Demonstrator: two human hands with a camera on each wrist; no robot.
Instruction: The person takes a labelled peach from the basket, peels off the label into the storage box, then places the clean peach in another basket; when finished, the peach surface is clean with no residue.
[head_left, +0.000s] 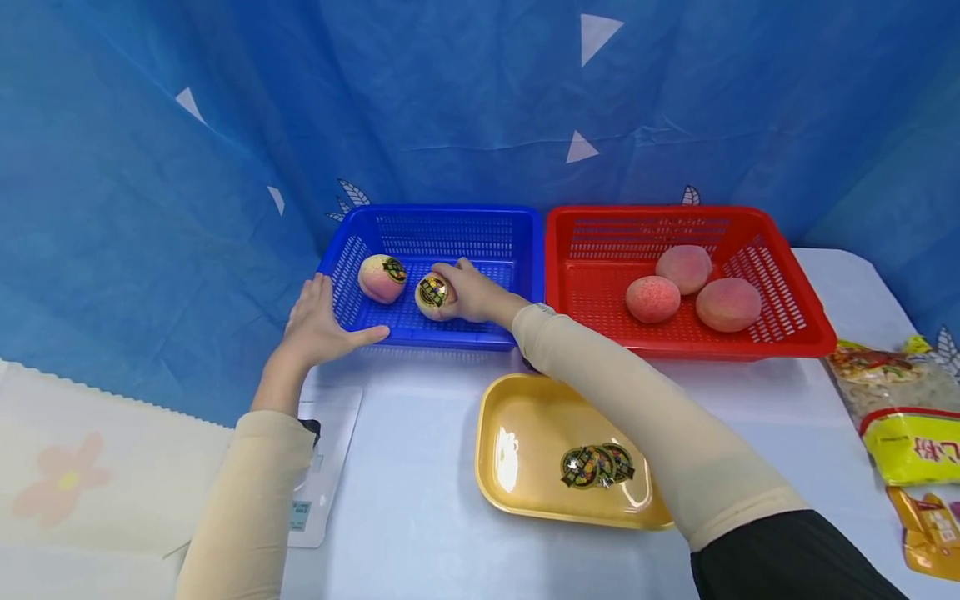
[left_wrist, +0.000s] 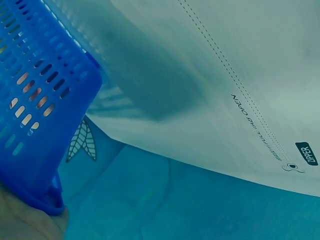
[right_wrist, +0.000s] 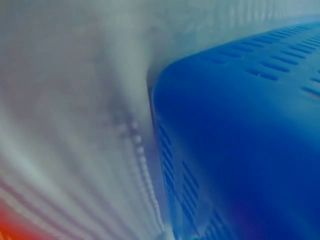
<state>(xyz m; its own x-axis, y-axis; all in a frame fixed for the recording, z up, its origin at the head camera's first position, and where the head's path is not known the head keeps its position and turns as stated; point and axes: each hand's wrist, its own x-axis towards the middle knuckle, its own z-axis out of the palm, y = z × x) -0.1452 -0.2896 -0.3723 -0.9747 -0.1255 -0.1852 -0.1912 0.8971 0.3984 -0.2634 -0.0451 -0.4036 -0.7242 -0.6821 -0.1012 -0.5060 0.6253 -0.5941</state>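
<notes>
In the head view my right hand (head_left: pixel 474 293) is inside the blue basket (head_left: pixel 420 335), gripping a peach (head_left: pixel 433 296) that bears a round dark sticker. Left of it in the same basket lies another stickered peach (head_left: pixel 382 279). My left hand (head_left: pixel 315 325) rests at the basket's front left corner, fingers extended along the side and thumb spread along the front rim. The left wrist view catches part of this hand (left_wrist: pixel 30 220) against the basket's rim. Only the basket's outer corner (right_wrist: pixel 210 120) shows in the right wrist view; the hand is hidden there.
A red basket (head_left: pixel 592 321) with three peaches (head_left: pixel 684 268) adjoins on the right. In front is a gold tray (head_left: pixel 517 492) with round dark stickers (head_left: pixel 596 465), partly under my right arm. Food packets (head_left: pixel 900 417) lie far right, and a white pouch (head_left: pixel 330 467) by my left forearm.
</notes>
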